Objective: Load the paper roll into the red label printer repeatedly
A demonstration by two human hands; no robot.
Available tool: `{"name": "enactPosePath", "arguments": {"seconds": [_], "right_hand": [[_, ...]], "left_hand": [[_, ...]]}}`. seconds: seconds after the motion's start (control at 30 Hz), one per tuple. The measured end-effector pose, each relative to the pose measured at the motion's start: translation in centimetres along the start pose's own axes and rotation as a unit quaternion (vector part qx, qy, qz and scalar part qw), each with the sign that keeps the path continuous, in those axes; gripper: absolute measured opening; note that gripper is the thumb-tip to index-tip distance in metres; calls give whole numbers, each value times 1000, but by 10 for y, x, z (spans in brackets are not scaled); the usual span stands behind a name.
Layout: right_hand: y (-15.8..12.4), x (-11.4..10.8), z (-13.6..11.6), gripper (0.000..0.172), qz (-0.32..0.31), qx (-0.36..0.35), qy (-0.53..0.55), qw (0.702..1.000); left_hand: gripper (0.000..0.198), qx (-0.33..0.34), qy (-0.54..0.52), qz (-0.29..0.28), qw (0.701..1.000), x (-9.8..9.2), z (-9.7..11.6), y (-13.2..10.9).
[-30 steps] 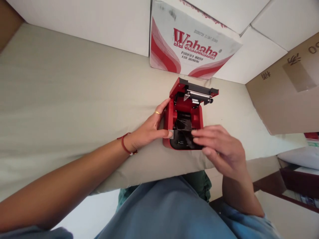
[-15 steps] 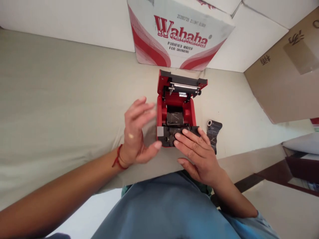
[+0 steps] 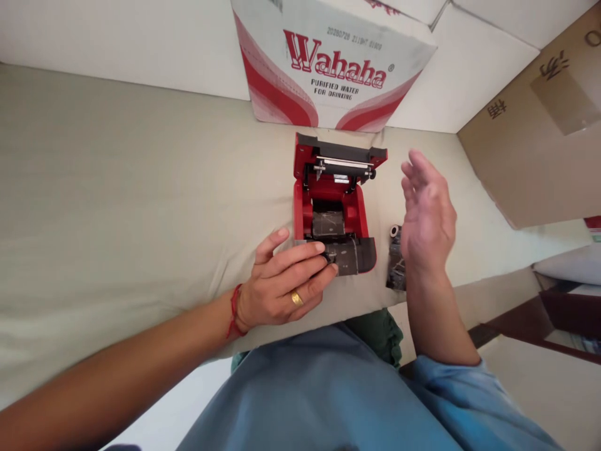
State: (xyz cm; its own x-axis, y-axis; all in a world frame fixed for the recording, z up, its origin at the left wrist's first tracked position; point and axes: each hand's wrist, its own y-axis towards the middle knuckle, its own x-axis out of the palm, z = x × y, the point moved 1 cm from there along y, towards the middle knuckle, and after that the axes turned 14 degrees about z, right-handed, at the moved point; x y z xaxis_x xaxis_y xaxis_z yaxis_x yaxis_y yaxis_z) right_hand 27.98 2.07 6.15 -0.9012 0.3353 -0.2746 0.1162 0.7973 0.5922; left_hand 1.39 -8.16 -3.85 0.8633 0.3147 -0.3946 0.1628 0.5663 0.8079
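A small red printer (image 3: 334,199) with its lid flipped open stands on the beige cloth-covered table (image 3: 141,188). My left hand (image 3: 282,285) rests on the printer's black front panel (image 3: 351,255), fingers stretched flat over its left part and holding nothing. A dark ribbon roll (image 3: 395,266) lies on the cloth just right of the printer. My right hand (image 3: 426,216) is raised above that roll with its fingers spread, empty, partly covering it.
A white and red Wahaha water carton (image 3: 333,59) stands right behind the printer. White boxes (image 3: 117,37) line the back, a brown carton (image 3: 539,131) sits at the right. The table's front edge runs close to my lap.
My left hand came down from mid-air onto the printer's front panel. My right hand left that panel and lifted to the right, above the ribbon roll.
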Motion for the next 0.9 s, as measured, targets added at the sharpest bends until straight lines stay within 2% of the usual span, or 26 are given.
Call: {"name": "enactPosePath", "arguments": {"seconds": [0.1,0.2,0.3,0.4,0.57,0.7,0.8,0.9], "right_hand": [[29,28,15,58,-54,33,42,997],[36,39,14,64,-82,44,11,996],[24,30,1,65,-57,36,-16,998],[2,11,-13,56,-48,-1,-19,999],[-32,-10,-19,40,-108,-108,-86,985],[-42,-11,-16,33,-138,-150,-108,973],[-41,-8,-20,32,-147,-136,-140,970],[-41,-5,-30,30,-145,-119,-147,971]], "left_hand": [[69,34,20,30,999,2,0,2],[67,46,18,53,997,3,3,6],[70,38,30,59,997,4,5,8],[67,47,66,69,994,3,7,9],[59,55,52,79,994,2,7,10],[58,34,23,71,997,0,4,14],[55,55,20,78,995,-2,1,18],[60,47,6,43,998,-4,-2,21]]}}
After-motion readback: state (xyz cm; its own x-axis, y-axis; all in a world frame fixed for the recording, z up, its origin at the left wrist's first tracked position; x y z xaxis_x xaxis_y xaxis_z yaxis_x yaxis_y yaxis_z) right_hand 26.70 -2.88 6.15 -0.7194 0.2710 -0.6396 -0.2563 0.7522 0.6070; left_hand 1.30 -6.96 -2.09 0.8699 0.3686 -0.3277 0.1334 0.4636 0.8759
